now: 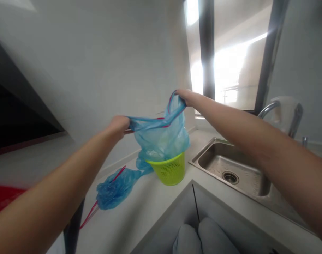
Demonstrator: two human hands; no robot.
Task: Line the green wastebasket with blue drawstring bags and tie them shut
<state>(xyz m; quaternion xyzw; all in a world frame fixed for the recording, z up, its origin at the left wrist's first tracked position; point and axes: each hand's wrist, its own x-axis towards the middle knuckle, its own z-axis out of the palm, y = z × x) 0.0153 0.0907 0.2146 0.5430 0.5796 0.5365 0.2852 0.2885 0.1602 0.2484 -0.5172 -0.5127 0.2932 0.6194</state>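
Observation:
A thin blue plastic trash bag with red drawstrings is stretched above a lime-green mesh basket on the counter. Its lower part bunches over the basket's rim and hides most of the opening. My left hand is closed on the left edge of the bag's mouth. Higher up on the right, my right hand grips the opposite edge, with the drawstring looped near its fingers. A second, crumpled blue bag with red strings lies on the counter left of the basket, and a strip of blue plastic runs from it toward the basket.
To the right, a steel sink is set into the white counter, with a curved faucet behind it. A window stands above. At the far left hangs a dark range hood; a red object shows below it.

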